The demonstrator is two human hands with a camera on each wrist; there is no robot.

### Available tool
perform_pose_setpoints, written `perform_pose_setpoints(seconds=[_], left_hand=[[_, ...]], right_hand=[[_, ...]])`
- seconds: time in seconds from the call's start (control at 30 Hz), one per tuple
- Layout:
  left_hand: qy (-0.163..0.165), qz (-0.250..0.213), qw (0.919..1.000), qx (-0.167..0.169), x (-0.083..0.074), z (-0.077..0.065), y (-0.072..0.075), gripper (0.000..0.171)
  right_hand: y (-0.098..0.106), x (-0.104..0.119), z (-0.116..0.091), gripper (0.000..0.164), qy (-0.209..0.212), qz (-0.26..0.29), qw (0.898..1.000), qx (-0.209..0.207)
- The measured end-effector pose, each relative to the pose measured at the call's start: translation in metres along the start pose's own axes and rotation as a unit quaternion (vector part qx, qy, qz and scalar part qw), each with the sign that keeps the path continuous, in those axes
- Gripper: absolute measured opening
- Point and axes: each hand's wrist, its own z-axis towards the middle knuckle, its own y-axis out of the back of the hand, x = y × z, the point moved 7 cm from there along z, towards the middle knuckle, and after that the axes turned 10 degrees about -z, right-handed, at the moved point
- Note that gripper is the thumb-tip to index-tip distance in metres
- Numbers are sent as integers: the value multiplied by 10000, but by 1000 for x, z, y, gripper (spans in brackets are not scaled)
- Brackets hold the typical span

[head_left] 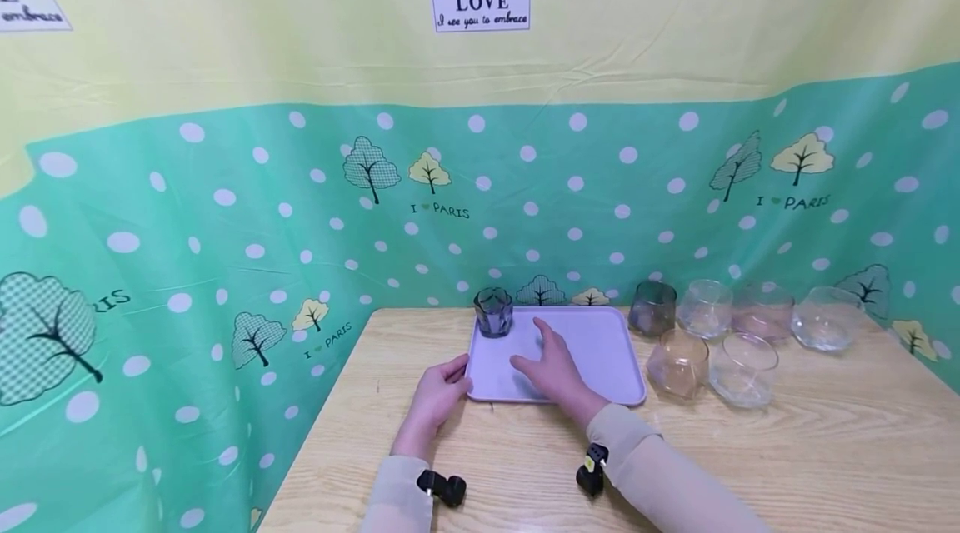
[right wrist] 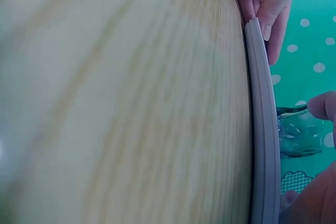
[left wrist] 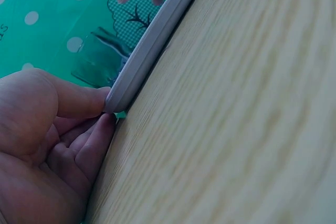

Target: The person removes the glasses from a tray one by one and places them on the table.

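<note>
A light purple tray (head_left: 577, 350) lies on the wooden table, with a dark grey glass (head_left: 493, 315) standing upright at its back left corner. My left hand (head_left: 437, 396) pinches the front left corner of the tray, thumb on top and fingers beneath, as the left wrist view shows. Over the middle of the tray is my right hand (head_left: 557, 365), thumb and index finger spread apart, holding nothing. The glass is beyond its fingertips, apart from them in the head view. Some of the right hand's other fingers are hidden.
Right of the tray stand several more glasses: a dark one (head_left: 652, 308), an amber one (head_left: 678, 364), a pinkish one (head_left: 762, 312) and clear ones, including a wide one (head_left: 827, 321). A green and yellow patterned cloth (head_left: 450, 250) hangs behind the table (head_left: 847, 450).
</note>
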Motion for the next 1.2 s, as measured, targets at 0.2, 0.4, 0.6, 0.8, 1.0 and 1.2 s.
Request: perform_pose_setpoints(seconds=[0.2,0.4,0.6,0.8,1.0,1.2], left_hand=[[-28,-19,10000,26,-1,0,0,51],[-18,-5,10000,32,-1,-1,-1,51],[-3,36,10000,-4,-2,0,-1,51],[79,83,9999,-9,0,-1,-1,51],[43,62,10000,-19,-1,-2,1,50],[-23,66,10000,33,-3,-2,0,51]], right_hand=[[-2,2,7,90,-32,-109,9999,-23],[-1,3,16,90,46,-182,9997,-152],[1,4,22,91,47,-212,9995,-217],[0,3,26,91,-27,-181,9996,-207],[-1,6,26,90,8,-126,9997,-211],[-1,14,27,90,122,-145,9995,-258]])
